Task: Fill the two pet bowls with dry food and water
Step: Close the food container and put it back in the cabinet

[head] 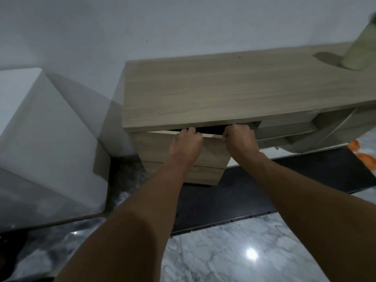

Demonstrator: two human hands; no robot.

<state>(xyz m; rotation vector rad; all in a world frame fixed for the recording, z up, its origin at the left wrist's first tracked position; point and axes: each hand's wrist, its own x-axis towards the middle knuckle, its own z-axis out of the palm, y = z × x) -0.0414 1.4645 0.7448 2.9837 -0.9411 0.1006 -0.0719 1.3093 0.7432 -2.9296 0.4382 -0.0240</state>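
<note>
My left hand [186,143] and right hand [239,139] sit side by side, fingers curled over the upper edge of the top drawer [154,145], thumbs out of sight. Its pale oak-grain front stands slightly out, with a dark gap under the cabinet's surface [223,90]. A second drawer front [203,174] lies below. Far right on the marble floor [223,251] are 2 blurred orange shapes [364,157]; I cannot tell what they are.
</note>
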